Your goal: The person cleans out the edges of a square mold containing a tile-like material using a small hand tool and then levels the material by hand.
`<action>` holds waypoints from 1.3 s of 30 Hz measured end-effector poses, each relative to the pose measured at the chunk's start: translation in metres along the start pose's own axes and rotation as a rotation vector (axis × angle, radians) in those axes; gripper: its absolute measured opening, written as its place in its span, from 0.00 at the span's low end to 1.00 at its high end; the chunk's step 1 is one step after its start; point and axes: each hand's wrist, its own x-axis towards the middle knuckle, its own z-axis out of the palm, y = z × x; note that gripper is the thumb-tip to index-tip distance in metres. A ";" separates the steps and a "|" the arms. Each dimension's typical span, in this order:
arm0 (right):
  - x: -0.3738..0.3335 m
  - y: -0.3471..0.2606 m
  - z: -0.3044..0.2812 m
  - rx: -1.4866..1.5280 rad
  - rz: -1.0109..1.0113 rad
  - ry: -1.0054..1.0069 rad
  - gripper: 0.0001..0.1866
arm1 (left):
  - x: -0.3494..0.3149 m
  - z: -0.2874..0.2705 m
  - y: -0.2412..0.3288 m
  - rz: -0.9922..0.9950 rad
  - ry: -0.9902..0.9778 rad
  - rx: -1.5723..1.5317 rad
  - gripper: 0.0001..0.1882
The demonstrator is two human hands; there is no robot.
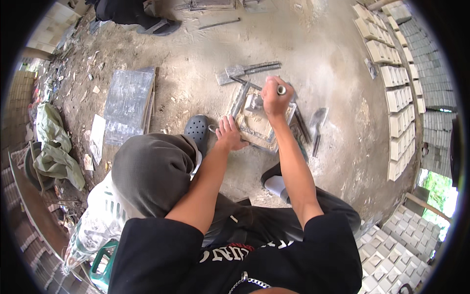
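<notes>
Right hand [277, 99] clenched round a tool's handle [281, 90], left hand [229, 133] spread at the frame's corner

The right hand is closed in a fist, its fingers wrapped about the handle, whose round, pale end shows at the top of the grip. It sits over the far right part of a square, dark-edged frame [238, 101] that lies flat on the ground [210, 59] in front of the person. Just left of the fist is a greyish block-shaped piece [253, 103]; whether it belongs to the tool cannot be told. Tan, crumbly material [254, 122] fills much of the frame.

The left hand is open, palm down, its fingers a little apart, resting at the near left corner of the frame; no object shows in its grasp.

Dark bars [262, 67] lie just beyond the frame. A trowel [319, 119] lies to its right, its blade pointing away from the person. To the left is a stack of dark, flat boards [128, 105], and a grey clog [196, 128] is near the left hand. Pale blocks [397, 100] stand in rows well off to the right.
</notes>
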 end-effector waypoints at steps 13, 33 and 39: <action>0.018 0.029 -0.011 -0.020 0.000 -0.015 0.18 | -0.009 0.003 0.003 -0.001 -0.067 0.042 0.75; 0.018 0.024 0.000 0.034 -0.080 0.088 0.18 | -0.006 -0.002 0.004 -0.013 -0.065 0.015 0.75; 0.029 0.030 -0.019 -0.041 0.036 0.041 0.17 | -0.015 -0.009 0.014 -0.027 -0.004 -0.008 0.65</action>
